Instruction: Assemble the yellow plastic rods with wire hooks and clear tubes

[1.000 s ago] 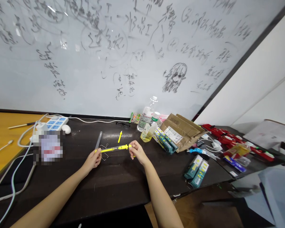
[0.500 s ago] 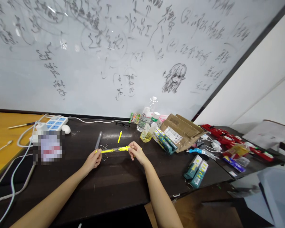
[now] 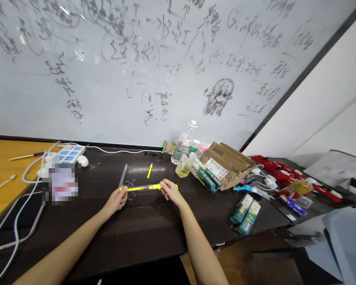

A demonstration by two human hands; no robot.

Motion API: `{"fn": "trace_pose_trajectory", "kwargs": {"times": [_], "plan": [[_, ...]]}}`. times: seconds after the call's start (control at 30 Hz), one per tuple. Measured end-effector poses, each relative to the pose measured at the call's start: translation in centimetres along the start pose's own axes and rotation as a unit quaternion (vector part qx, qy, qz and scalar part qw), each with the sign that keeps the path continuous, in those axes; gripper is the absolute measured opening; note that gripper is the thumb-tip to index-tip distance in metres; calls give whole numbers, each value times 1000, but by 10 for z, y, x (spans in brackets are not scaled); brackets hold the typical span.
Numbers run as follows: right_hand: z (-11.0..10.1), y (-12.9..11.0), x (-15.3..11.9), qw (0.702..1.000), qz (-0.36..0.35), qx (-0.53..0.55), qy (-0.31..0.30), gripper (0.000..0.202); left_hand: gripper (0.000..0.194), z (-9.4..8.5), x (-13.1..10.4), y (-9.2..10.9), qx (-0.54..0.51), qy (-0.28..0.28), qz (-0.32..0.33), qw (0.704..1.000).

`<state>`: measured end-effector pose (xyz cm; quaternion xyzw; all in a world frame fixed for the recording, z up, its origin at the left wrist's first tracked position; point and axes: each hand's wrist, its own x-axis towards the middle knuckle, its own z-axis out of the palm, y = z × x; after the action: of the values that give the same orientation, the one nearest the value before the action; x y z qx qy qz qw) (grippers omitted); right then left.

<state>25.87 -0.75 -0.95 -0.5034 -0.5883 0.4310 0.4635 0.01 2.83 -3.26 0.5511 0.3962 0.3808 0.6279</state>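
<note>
Swung level since a second ago, the yellow tip [image 3: 176, 186] pokes past the right hand [image 3: 171, 192], whose fingers pinch the yellow stick [image 3: 136, 189] above the table [image 3: 148, 233] while the left hand [image 3: 115, 202] grips its other end, a light, straight hold being best against bending

The left hand [image 3: 115, 200] covers one end of the yellow rod [image 3: 152, 187], and the right hand [image 3: 170, 191] hides a stretch near the other. The rod blocks part of the bent wire pieces [image 3: 132, 182]. Pixelation masks an item [image 3: 63, 184] on the left. Print on the green boxes [image 3: 249, 217] and the cardboard package's label [image 3: 216, 169] is too small to read. The top edge cuts off whiteboard [image 3: 106, 99] writing; the bottom edge crops both forearms and a small white object [image 3: 99, 282].
</note>
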Motion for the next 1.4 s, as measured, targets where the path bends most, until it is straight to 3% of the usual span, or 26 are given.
{"fn": "trace_pose_trajectory", "kwargs": {"times": [0.3, 0.57, 0.77, 0.97, 1.17, 1.33, 1.4], "plan": [[3, 0, 0, 999, 9, -46, 25, 45, 44, 0, 0, 0, -4, 4, -5, 1000], [4, -7, -2, 1000, 4, 19, -12, 27, 46, 1, -1, 3, -1, 9, -6, 1000], [4, -2, 0, 1000, 10, -28, 7, 40, 47, 0, 1, -1, 0, 4, -5, 1000], [3, -2, -1, 999, 5, 28, -15, 26, 47, 1, 0, 1, 0, 9, -8, 1000], [3, -1, 0, 999, 12, -27, 12, 38, 47, -1, 2, -3, -2, 5, -6, 1000], [3, -3, -1, 1000, 0, 28, -5, 23, 45, -1, 2, -1, -5, 1, -4, 1000], [3, -4, -2, 1000, 1, 18, -9, 25, 45, 0, 1, 0, -4, 3, -3, 1000]]}}
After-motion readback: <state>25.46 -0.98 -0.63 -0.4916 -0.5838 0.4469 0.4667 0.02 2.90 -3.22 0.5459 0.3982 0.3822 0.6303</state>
